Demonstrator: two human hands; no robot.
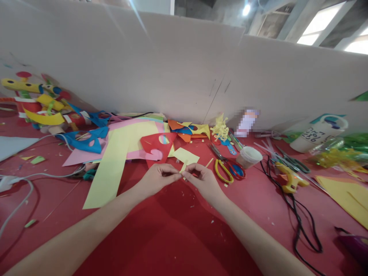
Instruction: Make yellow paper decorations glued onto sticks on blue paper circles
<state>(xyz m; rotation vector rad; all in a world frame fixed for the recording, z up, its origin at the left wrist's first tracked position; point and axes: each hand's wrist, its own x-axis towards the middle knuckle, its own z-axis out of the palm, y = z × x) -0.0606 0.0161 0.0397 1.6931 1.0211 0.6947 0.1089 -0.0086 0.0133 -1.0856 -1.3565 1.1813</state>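
My left hand [159, 178] and my right hand [204, 182] meet over the red table, fingertips almost touching. Between them they pinch a narrow pale-yellow paper strip [184, 166], whose upper end sticks up past the fingers. Just behind the hands lies a small pale-yellow sheet [189, 155]. Scissors [223, 161] with yellow and red handles rest to the right of my right hand. Left of my left hand is a red cut-out piece [153, 143] with a hole, partly over a long yellow sheet [107, 178].
A white cup [250, 158] stands beyond the scissors. Farther right are a yellow glue gun [291, 178] with a black cord [299, 218] and a white container [310, 136]. Blue cut-outs [86, 140] and toy-like figures [28, 99] sit at left. A pale board [172, 69] closes off the back.
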